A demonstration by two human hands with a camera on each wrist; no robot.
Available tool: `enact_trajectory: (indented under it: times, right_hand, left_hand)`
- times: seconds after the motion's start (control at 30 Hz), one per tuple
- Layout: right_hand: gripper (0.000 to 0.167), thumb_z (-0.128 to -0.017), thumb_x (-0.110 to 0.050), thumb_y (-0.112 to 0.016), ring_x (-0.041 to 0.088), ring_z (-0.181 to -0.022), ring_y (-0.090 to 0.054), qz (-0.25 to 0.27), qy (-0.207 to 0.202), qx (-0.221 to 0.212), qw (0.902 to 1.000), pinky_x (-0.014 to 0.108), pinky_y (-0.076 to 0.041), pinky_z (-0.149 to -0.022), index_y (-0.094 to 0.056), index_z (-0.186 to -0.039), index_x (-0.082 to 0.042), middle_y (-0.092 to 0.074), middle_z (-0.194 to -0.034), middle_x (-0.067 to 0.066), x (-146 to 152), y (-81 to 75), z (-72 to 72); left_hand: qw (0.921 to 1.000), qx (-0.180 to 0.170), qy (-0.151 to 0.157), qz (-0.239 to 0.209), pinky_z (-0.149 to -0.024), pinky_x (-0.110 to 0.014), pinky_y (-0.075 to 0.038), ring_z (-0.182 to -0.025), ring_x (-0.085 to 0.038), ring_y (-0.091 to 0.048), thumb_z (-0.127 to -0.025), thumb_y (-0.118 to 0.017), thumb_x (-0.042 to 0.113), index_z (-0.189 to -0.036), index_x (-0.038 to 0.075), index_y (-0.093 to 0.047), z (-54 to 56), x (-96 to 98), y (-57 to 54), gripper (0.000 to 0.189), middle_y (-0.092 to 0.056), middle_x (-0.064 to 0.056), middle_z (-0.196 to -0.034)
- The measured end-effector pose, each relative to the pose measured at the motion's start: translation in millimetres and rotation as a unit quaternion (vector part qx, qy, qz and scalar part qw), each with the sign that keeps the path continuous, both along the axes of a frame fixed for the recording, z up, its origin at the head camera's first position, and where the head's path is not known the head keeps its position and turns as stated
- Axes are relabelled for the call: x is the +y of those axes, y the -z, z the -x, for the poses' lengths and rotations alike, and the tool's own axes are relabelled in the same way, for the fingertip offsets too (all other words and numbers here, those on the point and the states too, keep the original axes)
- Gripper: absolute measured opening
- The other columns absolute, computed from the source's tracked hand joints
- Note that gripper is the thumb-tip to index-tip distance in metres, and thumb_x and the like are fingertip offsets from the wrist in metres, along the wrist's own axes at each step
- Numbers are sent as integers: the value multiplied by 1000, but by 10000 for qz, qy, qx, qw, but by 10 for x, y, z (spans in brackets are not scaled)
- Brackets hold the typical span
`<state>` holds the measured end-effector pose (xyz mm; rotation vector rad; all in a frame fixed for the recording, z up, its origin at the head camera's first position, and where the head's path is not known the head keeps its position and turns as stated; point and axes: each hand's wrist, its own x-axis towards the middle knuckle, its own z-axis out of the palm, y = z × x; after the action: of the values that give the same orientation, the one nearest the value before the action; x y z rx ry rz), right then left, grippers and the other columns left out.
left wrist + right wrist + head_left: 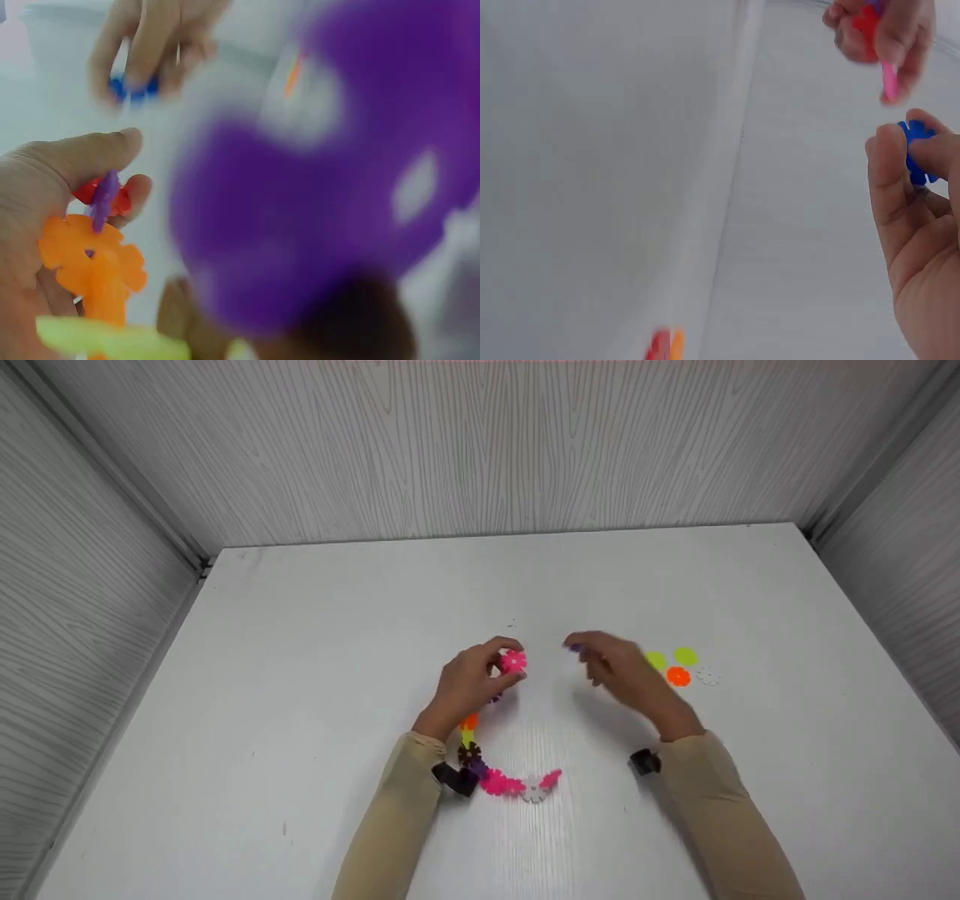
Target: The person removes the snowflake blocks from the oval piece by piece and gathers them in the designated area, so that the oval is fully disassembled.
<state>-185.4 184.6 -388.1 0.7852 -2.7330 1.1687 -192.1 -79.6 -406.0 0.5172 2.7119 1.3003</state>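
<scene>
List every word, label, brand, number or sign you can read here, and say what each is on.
None: no readable text shows on the discs, sleeves or table.
The dark specks on the table are too small to make out.

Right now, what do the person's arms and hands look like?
The left sleeve and right sleeve are both long and plain beige. The left cuff looks wrinkled. There's a small black gadget by the left cuff and another small black gadget by the right one. The left hand and right hand wear no gloves.
</scene>
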Motion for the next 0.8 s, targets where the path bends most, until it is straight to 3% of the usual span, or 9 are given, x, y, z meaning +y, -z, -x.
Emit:
enact_trajectory:
  times: [0.1,0.2,0.37,0.5,0.8]
  right_hand:
    - [26,-101,-8,-46,10,-65,-55,611,975,216,9931,15,-51,-61,-59,-123,-9,-61,-89,11,365,-36,75]
    - [29,-102,-13,-44,11,-68,-56,809,1575,191,9840,10,-49,-62,-56,-129,-12,-58,-90,4,608,-68,102]
    - [36,-104,-21,-39,21,-76,-59,785,1786,-255,9805,14,-51,-64,-49,-139,-21,-57,-97,7,684,-71,122]
    - [38,-105,-23,-38,28,-78,-60,661,1794,-474,9804,14,-51,-64,-46,-141,-22,-59,-100,14,688,-53,136]
    - [38,-104,-25,-41,36,-81,-61,338,1663,-510,9842,12,-49,-67,-46,-141,-22,-64,-101,19,717,10,152]
  left_hand:
    - [9980,-46,-632,-47,-63,-24,-42,-75,-16,-51,-88,-71,30,-122,25,-61,80,-219,55,36,-63,-3,-87]
    - [9951,-1,-962,-218,-62,-24,-42,-75,-16,-52,-87,-71,28,-123,26,-62,146,-312,69,37,-63,-4,-85]
    - [9955,260,-748,-522,-62,-25,-38,-75,-15,-47,-89,-69,26,-128,23,-60,220,-236,27,40,-56,-3,-82]
    - [9965,226,-576,-570,-64,-26,-37,-77,-15,-43,-91,-67,25,-132,22,-58,239,-161,11,42,-51,-3,-83]
    - [9984,123,-230,-501,-69,-26,-39,-82,-16,-44,-92,-64,20,-133,27,-57,247,-65,-9,41,-52,-4,-84]
